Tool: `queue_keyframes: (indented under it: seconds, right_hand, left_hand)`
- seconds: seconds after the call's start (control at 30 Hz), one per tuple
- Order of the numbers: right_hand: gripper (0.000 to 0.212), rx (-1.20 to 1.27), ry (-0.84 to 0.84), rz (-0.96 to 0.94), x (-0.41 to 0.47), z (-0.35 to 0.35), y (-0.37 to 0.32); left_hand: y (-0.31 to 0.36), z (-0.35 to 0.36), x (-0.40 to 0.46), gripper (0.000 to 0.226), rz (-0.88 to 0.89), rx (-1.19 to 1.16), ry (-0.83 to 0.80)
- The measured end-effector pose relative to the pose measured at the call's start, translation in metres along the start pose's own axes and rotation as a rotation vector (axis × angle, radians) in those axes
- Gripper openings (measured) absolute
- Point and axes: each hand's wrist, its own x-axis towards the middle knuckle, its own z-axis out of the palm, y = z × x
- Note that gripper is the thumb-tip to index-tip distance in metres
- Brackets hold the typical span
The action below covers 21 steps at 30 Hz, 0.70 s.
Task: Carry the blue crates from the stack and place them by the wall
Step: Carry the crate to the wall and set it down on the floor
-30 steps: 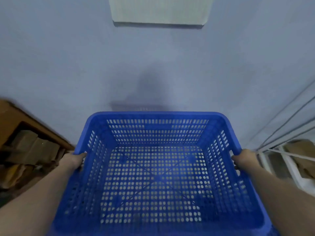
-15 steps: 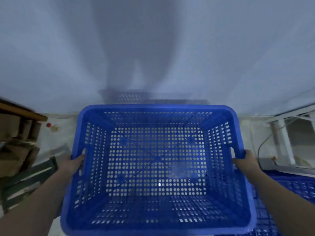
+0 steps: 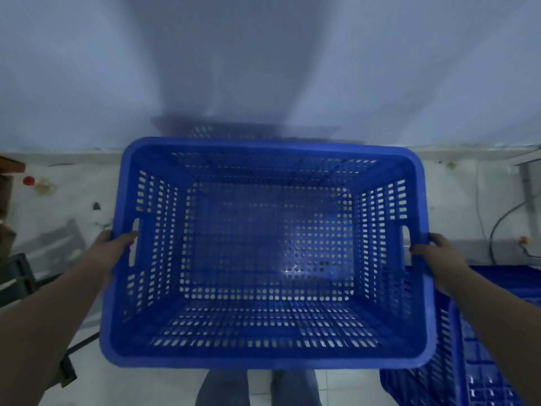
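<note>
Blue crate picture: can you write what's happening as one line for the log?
phase: carrying | held: blue crate, empty | left hand: on left handle | right hand: on right handle | ahead: wall | lower right: another blue crate

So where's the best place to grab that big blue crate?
Take the blue crate by the handle slots in its two short end walls, one hand from each side. The left hand and right hand hold it there now, which keeps the wide, empty crate level.

You face a pale blue wall over white tiled floor, dim light, red cap far left.
</note>
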Motion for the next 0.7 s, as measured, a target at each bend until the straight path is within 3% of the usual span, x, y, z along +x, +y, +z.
queue_keyframes:
  seconds: [0.43, 0.7]
  right_hand:
    - [0.062, 0.102, -0.077, 0.007, 0.056, 0.035, -0.021]
    - [0.046, 0.226, -0.16, -0.015, 0.068, 0.037, -0.041]
  left_hand:
    - [0.001, 0.032, 0.037, 0.06, -0.008, -0.074, 0.013]
    - [0.036, 0.029, 0.049, 0.062, 0.015, -0.006, -0.084]
